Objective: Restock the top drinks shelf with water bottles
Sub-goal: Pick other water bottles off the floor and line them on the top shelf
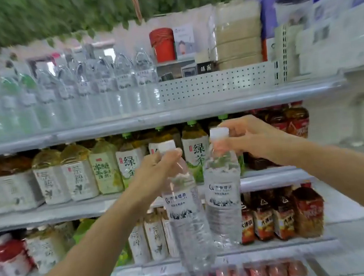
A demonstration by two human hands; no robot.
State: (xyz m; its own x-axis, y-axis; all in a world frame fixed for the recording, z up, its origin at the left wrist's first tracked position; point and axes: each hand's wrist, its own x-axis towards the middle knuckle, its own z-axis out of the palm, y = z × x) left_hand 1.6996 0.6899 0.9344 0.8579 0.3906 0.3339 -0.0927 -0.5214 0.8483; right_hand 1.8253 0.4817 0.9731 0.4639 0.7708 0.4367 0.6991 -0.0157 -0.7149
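While both bottles hang by their necks below the level they are meant for, the relation that matters is plainly vertical: the top drinks shelf [196, 112] lies above and slightly forward of both hands. The left hand [155, 169] curls its fingers round the neck of the left water bottle [184, 206], just under the white cap, and that bottle leans, its base swung down and to the right, its long axis tilted off vertical. The right hand [243, 136] pinches the right water bottle [223, 191] at the cap and neck; this one hangs close to upright. The two bottles are just beside each other, perhaps touching lower down, though I cannot tell for certain.

On the top shelf, a row of water bottles [87, 87] fills the left part and ends near the middle; to its right is bare perforated back panel [215, 83]. That open stretch sits almost directly above the right hand, so I judge the right bottle is nearer its slot and needs mainly a straight lift over the shelf lip. The left bottle would want righting first, then a lift up and to the right.
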